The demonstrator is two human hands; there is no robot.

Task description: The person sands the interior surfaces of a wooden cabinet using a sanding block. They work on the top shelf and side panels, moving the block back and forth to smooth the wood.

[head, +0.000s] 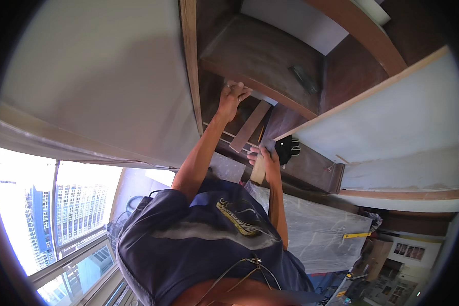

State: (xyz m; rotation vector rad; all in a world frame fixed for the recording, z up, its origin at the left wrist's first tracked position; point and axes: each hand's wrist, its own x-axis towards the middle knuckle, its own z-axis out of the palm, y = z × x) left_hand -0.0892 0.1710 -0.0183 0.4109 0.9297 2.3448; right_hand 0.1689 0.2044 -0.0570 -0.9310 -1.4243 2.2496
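Note:
My left hand [232,100] is raised to the underside of a dark wooden shelf [260,86], its fingers curled near the front edge; whether something small is between them I cannot tell. Lower and to the right, my right hand [267,158] grips a scraper-like tool with a pale wooden handle [258,170] and a greyish flat end. Between the hands, a flat strip of brown wood [251,126] lies at a slant in the lower compartment, with a pencil [260,134] beside it. A black object with white stripes [288,150] sits just right of my right hand.
A dark tool-like object [304,79] lies on the upper shelf. A pale panel with a wooden edge [386,114] borders the cabinet on the right. Clear plastic sheeting [321,233] covers something at lower right, with a yellow level or ruler [356,235] on it. A window [80,206] is at lower left.

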